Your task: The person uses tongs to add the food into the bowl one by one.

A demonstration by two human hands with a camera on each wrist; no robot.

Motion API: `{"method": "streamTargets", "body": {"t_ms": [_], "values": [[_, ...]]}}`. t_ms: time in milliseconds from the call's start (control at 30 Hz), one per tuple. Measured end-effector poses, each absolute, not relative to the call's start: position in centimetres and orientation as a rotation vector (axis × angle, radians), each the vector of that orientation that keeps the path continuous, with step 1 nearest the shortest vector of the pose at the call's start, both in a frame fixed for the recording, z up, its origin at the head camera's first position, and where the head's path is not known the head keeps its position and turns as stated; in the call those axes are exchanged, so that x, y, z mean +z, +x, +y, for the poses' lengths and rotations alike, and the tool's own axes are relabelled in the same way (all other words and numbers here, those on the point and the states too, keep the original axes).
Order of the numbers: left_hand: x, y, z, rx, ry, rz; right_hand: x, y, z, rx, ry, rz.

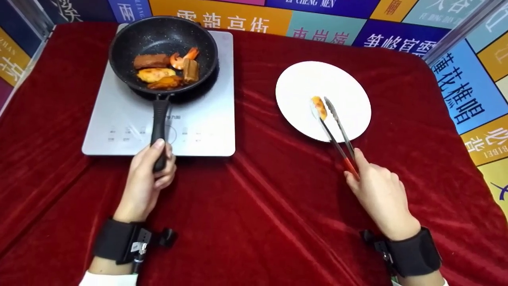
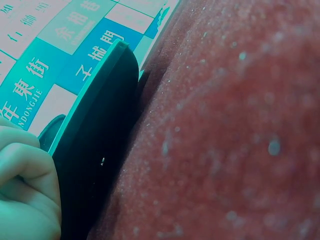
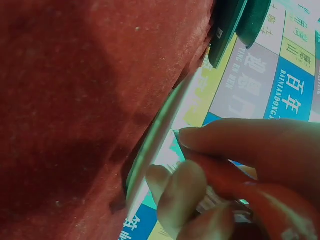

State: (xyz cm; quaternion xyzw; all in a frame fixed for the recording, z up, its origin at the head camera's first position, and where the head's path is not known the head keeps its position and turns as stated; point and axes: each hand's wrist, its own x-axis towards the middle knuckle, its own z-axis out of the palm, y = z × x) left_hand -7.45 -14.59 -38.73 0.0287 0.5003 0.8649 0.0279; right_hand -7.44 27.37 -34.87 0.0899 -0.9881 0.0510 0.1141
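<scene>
My left hand (image 1: 149, 171) grips the black handle (image 1: 160, 123) of a frying pan (image 1: 158, 35), which sits on a silver induction cooker (image 1: 216, 131). Inside the pan lie several food pieces: a brown block (image 1: 151, 61), a shrimp-like orange piece (image 1: 184, 59), a ridged brown piece (image 1: 191, 70) and yellow-browned pieces (image 1: 156, 74). My right hand (image 1: 381, 190) holds metal tongs (image 1: 342, 133) with red grips. Their tips stand over a white plate (image 1: 293, 91), around a small browned yellow piece (image 1: 319, 107). In the right wrist view, fingers (image 3: 225, 145) curl round the red grip (image 3: 220, 175).
A dark red velvet cloth (image 1: 254, 222) with folds covers the table. Colourful panels with Chinese characters (image 1: 222, 20) stand behind and at both sides. A metal post (image 1: 456, 29) rises near the back right corner.
</scene>
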Motion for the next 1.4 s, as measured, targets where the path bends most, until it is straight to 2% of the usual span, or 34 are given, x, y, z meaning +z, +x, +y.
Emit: {"method": "streamTargets", "body": {"t_ms": [333, 500, 633, 733, 900, 1000, 1167, 1400], "values": [[-38.6, -7.5, -14.6, 2.677, 0.087, 1.548, -34.3, -7.6, 26.6, 0.135, 0.352, -2.861], [-38.5, -7.6, -14.4, 2.663, 0.086, 1.563, -34.3, -8.0, 27.8, 0.298, 0.345, -2.930], [-38.5, -7.7, -14.4, 2.656, 0.093, 1.557, -34.2, -8.2, 29.4, 0.675, 0.165, -3.102], [-38.6, -7.6, -14.4, 2.661, 0.090, 1.551, -34.4, -8.5, 30.4, 1.130, 0.019, -3.129], [-38.7, -7.4, -14.5, 2.672, 0.073, 1.554, -35.0, -8.9, 31.8, 2.046, -0.129, -2.839], [-38.8, -7.3, -14.6, 2.676, 0.071, 1.551, -35.4, -9.0, 32.3, 2.443, -0.147, -2.603], [-38.9, -7.2, -14.6, 2.672, 0.069, 1.556, -35.8, -9.0, 32.5, 2.773, -0.178, -2.363], [-38.8, -7.3, -14.5, 2.658, 0.079, 1.567, -35.9, -9.0, 32.1, 2.984, -0.214, -2.194]]}}
